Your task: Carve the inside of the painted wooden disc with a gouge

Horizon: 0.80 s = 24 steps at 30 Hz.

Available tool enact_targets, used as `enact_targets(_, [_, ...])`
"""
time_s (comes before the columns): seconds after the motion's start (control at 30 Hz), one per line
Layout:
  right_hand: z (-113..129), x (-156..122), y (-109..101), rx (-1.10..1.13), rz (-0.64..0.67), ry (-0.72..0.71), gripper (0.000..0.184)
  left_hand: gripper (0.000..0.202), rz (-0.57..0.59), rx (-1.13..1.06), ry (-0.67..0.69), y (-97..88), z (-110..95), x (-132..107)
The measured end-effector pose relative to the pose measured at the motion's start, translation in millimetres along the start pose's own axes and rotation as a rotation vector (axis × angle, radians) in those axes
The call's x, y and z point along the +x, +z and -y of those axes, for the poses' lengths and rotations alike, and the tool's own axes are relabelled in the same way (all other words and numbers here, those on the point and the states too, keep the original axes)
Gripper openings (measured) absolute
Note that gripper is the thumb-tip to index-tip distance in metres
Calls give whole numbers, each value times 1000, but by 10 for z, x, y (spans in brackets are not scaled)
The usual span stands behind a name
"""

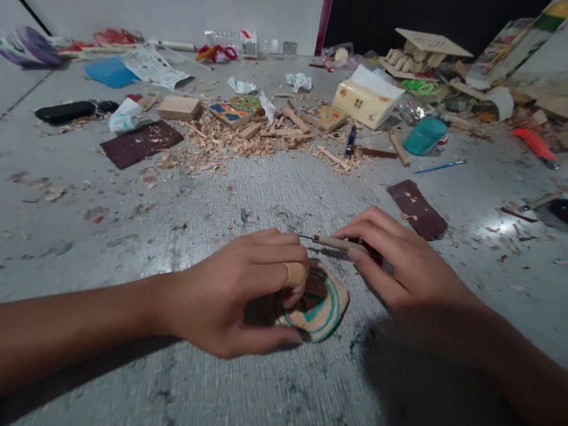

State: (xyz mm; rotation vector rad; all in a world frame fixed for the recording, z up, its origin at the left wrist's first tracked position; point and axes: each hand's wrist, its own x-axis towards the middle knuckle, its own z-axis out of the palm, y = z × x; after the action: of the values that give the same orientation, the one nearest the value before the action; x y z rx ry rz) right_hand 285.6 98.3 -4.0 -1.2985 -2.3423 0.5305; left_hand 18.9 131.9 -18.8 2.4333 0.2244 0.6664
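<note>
My left hand (251,287) is curled over a rounded wooden piece (338,305), with the thumb along its near edge and a bandage on one finger. Teal rings and a brown and teal middle are painted on the wood, partly hidden under my fingers. Between the thumb and fingers of my right hand (393,257) is a slim tool with a pale handle (334,242). Its thin dark metal tip points left, by my left knuckles and above the far edge of the wood. Whether the tip touches anything, I cannot tell.
Wood shavings (251,139) lie heaped ahead, among wood blocks (178,108) and crumpled tissues. Brown sandpaper sheets (142,144) lie left and right (417,209). Farther right are a tissue pack (365,103), a teal container (425,135), a blue brush (439,167) and an orange-handled tool (534,145).
</note>
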Motion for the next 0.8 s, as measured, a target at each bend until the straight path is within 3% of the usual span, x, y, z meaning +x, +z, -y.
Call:
enact_targets(0.13, [8,2,-23,-22,-69,20,24,79,251,6,-53,-12,6,28])
enact_targets(0.2, [5,1,-32,-36,-124,27,23,93,320,38,-77,0,4,26])
enact_targets(0.27, [6,-1,-42,-49,-183,42,20,93,332,81,-106,19,2,15])
enact_targets(0.37, [27,0,-61,-48,-266,76,15,85,246,231,-182,42,-5,-7])
enact_targets(0.5, [67,-5,-92,-31,-344,82,12,104,112,380,-284,25,-17,-25])
enact_targets(0.67, [88,-42,-151,-52,-380,42,10,100,245,194,-119,-11,-4,-1])
enact_targets(0.8, [86,-74,-226,-111,-262,-66,10,83,228,256,-173,0,24,9])
